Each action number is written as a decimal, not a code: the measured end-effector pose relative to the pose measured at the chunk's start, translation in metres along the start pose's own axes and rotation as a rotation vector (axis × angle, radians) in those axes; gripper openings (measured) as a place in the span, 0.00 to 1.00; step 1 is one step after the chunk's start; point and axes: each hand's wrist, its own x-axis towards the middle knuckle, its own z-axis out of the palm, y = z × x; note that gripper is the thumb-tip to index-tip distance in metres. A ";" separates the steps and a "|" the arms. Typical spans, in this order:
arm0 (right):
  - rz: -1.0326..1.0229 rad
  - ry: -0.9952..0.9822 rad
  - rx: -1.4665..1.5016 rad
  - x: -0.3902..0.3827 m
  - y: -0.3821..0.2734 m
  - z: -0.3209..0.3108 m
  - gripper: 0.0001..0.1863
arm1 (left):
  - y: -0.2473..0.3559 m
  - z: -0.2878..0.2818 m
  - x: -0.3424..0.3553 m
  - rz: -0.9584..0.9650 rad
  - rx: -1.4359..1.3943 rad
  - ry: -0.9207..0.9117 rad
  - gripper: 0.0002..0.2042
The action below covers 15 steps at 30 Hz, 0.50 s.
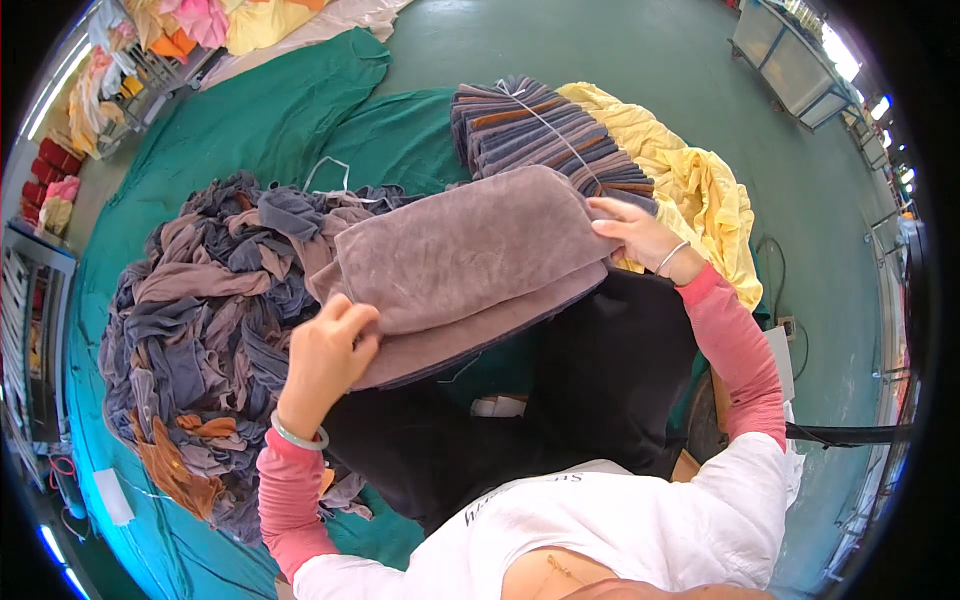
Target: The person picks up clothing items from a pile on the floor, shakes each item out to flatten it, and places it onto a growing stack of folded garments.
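The grip of the left hand point(335, 350) appears to pinch the near-left edge of the top towel point(470, 250), thumb brought against curled fingers. The top towel, plush and grey-brown, lies on the towel stack point(500, 328), its near edge set back so that a strip of the layer below shows. The right hand point(645, 238) has its fingers on the right end of the top towel; I cannot tell whether its thumb pinches from beneath.

Left of the towel stack is a tangled towel pile point(200, 285), grey, brown and rust, on a green sheet point(270, 105). Beyond the stack and rightward stands a string-tied towel bundle point(550, 130), and farther right a crumpled yellow cloth point(710, 195).

The step in hand looks like laying and squaring the top towel; the next move seems to call for drawing its near edge level with the layers below and smoothing it.
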 end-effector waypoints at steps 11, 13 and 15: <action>-0.374 -0.034 -0.751 -0.034 -0.017 0.036 0.13 | -0.001 -0.063 -0.038 -0.308 -0.223 -0.002 0.13; -0.543 0.093 -0.779 -0.030 -0.013 0.031 0.12 | -0.025 -0.063 -0.039 -0.512 -0.256 0.033 0.13; -0.633 0.161 -0.747 -0.025 -0.028 0.035 0.11 | -0.052 -0.065 -0.027 -0.454 -0.269 0.230 0.07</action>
